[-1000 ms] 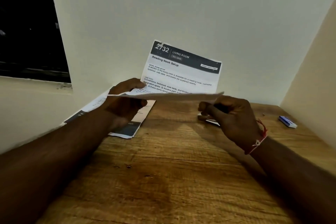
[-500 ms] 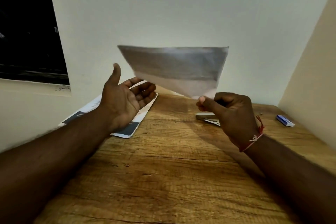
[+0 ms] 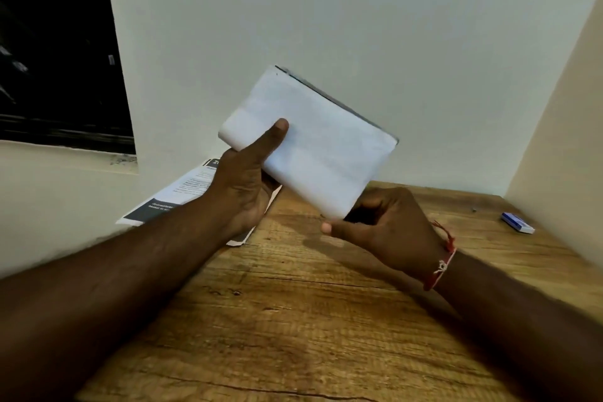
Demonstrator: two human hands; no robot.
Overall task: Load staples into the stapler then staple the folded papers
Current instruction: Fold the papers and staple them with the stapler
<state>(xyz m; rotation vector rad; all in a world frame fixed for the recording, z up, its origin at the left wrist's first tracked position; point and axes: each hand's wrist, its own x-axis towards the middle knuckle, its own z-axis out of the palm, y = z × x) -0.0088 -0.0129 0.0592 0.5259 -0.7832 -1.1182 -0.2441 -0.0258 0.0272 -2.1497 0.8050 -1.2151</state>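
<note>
Holding the folded paper point(image 3: 313, 147) up above the wooden table point(image 3: 293, 320), the left hand point(image 3: 244, 186) is gripping its left end, with the thumb pressing on the front face and the fingers behind. The right hand point(image 3: 391, 232) is curling at the paper's lower corner; I cannot tell whether it is pinching the paper or something dark beneath it. No stapler is showing, and a small blue box point(image 3: 517, 222), likely staples, is lying well apart to the right. The layers are looking slightly offset along the top edge. If the grip is loosening, the fold is likely springing open or skewing, and a staple would be catching only some layers. Printed sheets point(image 3: 182, 196) are lying beneath the left forearm, where a dropping arm could be dragging them askew.
</note>
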